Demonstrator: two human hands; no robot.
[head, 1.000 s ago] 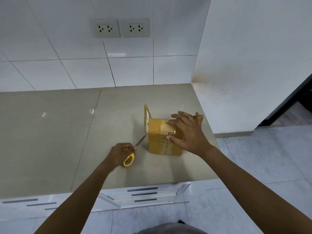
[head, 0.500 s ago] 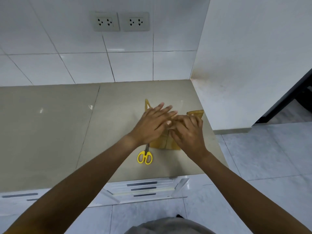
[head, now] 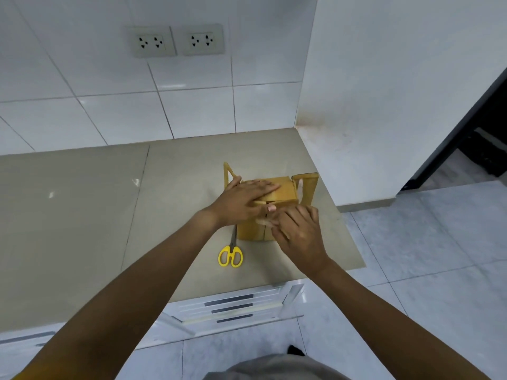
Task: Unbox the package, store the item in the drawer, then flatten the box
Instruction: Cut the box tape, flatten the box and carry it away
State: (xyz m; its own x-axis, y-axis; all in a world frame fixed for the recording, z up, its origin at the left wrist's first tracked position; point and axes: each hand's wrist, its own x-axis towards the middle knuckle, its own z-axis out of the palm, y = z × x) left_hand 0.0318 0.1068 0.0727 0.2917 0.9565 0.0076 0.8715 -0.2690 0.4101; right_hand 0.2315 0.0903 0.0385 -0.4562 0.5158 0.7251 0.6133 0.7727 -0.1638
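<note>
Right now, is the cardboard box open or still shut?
Partly open: the small brown cardboard box has two side flaps upright, but both hands press the centre flaps down.

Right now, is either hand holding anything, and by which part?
Neither hand grips anything. The left hand lies flat on the cardboard box top flaps; the right hand presses its near top edge. The yellow scissors lie untouched.
</note>
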